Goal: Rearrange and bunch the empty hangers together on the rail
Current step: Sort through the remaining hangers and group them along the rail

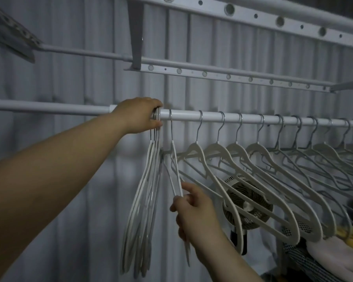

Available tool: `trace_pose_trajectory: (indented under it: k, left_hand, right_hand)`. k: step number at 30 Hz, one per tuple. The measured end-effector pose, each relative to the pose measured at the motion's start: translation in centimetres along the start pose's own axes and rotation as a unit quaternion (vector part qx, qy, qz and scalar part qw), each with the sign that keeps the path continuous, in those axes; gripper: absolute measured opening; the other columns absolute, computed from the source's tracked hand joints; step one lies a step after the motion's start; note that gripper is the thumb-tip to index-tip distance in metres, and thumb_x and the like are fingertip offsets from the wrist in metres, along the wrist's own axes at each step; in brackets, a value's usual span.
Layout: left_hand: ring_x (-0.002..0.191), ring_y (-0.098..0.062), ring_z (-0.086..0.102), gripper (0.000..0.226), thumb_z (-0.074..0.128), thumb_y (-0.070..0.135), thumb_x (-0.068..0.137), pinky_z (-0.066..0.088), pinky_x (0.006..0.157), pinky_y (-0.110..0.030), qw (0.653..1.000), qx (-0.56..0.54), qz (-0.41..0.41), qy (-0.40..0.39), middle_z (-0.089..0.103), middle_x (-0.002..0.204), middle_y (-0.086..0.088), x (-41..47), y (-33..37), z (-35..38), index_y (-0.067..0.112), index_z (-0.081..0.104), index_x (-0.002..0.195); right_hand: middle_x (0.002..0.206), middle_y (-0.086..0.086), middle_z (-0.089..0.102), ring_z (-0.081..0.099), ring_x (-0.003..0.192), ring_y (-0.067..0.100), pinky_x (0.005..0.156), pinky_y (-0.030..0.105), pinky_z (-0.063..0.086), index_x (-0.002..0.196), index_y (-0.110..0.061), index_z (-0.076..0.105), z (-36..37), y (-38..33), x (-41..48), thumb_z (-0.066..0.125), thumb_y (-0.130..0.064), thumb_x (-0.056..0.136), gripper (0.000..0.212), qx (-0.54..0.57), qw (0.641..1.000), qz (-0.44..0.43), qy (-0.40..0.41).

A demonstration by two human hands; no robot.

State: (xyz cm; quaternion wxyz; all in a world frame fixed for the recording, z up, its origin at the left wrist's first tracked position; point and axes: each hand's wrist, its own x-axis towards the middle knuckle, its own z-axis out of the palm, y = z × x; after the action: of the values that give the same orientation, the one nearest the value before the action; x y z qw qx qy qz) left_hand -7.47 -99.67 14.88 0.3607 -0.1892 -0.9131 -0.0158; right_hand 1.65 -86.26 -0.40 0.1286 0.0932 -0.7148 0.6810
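Observation:
A white rail (49, 107) runs across the view at head height. My left hand (140, 115) is curled over it and grips the metal hooks of a bunch of white hangers (140, 202) that hang edge-on below. Just right of the bunch hangs a single white hanger (174, 157), turned edge-on, and my right hand (194, 210) pinches its lower arm. Several more empty white hangers (259, 180) hang spaced apart along the rail to the right, angled toward me.
A second rail and a perforated white bar (232, 75) run above. Behind the hangers stands a round fan (247, 208). Folded clothes (324, 259) lie at the lower right. A grey curtain-like wall fills the background.

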Motion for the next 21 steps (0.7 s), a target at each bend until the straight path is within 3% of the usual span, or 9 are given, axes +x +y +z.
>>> trace_pose_trajectory:
  k: [3,11,13,14,15,16,17,18,21]
  left_hand:
    - [0.107,-0.026,0.054,0.045,0.059,0.035,0.084,0.038,0.079,-0.030,1.000,0.018,-0.012,0.000,0.057,0.119,-0.007,-0.4,-0.5,-0.4,0.019,0.049,0.125]
    - [0.108,-0.027,0.055,0.044,0.060,0.034,0.084,0.040,0.080,-0.031,0.999,0.038,-0.031,-0.006,0.057,0.122,-0.006,-1.7,-1.5,-1.6,0.019,0.050,0.124]
    - [0.109,-0.026,0.054,0.046,0.060,0.033,0.084,0.038,0.079,-0.029,0.999,0.040,-0.035,-0.005,0.057,0.124,-0.006,-2.0,-1.6,-1.8,0.021,0.049,0.127]
    - [0.110,-0.026,0.054,0.047,0.060,0.033,0.084,0.037,0.080,-0.029,0.998,0.045,-0.037,-0.005,0.056,0.125,-0.006,-2.1,-1.7,-1.9,0.022,0.048,0.128]
    - [0.112,-0.027,0.054,0.048,0.060,0.034,0.085,0.038,0.082,-0.030,0.998,0.049,-0.039,-0.007,0.056,0.126,-0.006,-2.2,-1.7,-2.0,0.022,0.047,0.129]
    - [0.113,-0.027,0.053,0.049,0.059,0.034,0.085,0.038,0.084,-0.031,0.998,0.052,-0.042,-0.008,0.055,0.127,-0.006,-2.2,-1.8,-2.1,0.021,0.046,0.130]
    - [0.114,-0.027,0.053,0.050,0.059,0.035,0.085,0.039,0.086,-0.032,0.998,0.050,-0.045,-0.010,0.055,0.128,-0.007,-2.3,-1.8,-2.1,0.021,0.046,0.131]
    - [0.114,-0.027,0.052,0.050,0.059,0.035,0.085,0.039,0.088,-0.032,0.998,0.047,-0.049,-0.012,0.054,0.128,-0.007,-2.4,-1.9,-2.1,0.020,0.046,0.131]
    - [0.112,-0.027,0.053,0.049,0.059,0.035,0.085,0.039,0.087,-0.032,0.998,0.039,-0.052,-0.017,0.055,0.127,-0.007,-2.4,-1.8,-2.1,0.020,0.046,0.130]
  right_hand:
    - [0.063,0.000,0.047,0.036,0.034,0.001,0.046,0.018,0.030,0.107,-0.027,0.048,-0.5,0.3,0.1,0.047,-0.006,0.088,0.028,-0.001,1.000,-0.002,0.003]
    - [0.064,-0.001,0.053,0.037,0.028,0.002,0.034,0.015,0.031,0.108,-0.027,0.046,-1.4,-0.4,-0.5,0.046,-0.006,0.090,0.028,0.010,1.000,0.004,0.014]
    - [0.073,-0.001,0.057,0.045,0.035,0.001,0.037,0.020,0.041,0.115,-0.023,0.046,-1.9,-0.4,-0.4,0.046,-0.008,0.090,0.029,-0.032,0.999,-0.007,-0.004]
    - [0.084,-0.003,0.059,0.055,0.049,0.001,0.049,0.025,0.050,0.121,-0.021,0.046,-2.1,-0.2,-0.4,0.047,-0.012,0.091,0.032,-0.072,0.997,-0.025,-0.005]
    - [0.099,-0.005,0.058,0.061,0.074,0.005,0.070,0.030,0.055,0.128,-0.019,0.043,-2.4,0.2,-0.2,0.047,-0.017,0.091,0.038,-0.162,0.984,-0.072,0.014]
    - [0.114,-0.005,0.055,0.058,0.098,0.010,0.087,0.030,0.052,0.132,-0.018,0.041,-2.5,0.4,-0.1,0.045,-0.022,0.090,0.043,-0.299,0.940,-0.149,0.062]
    - [0.119,-0.002,0.054,0.053,0.109,0.014,0.094,0.029,0.049,0.129,-0.016,0.046,-2.3,0.4,-0.3,0.043,-0.024,0.087,0.043,-0.408,0.871,-0.243,0.127]
    - [0.115,0.002,0.059,0.051,0.108,0.015,0.091,0.027,0.049,0.119,-0.014,0.055,-1.8,0.0,-0.6,0.043,-0.026,0.081,0.043,-0.435,0.820,-0.326,0.180]
    - [0.097,0.003,0.066,0.047,0.093,0.009,0.081,0.012,0.042,0.100,-0.017,0.061,0.6,-0.6,-1.3,0.044,-0.026,0.073,0.033,-0.328,0.823,-0.442,0.136]
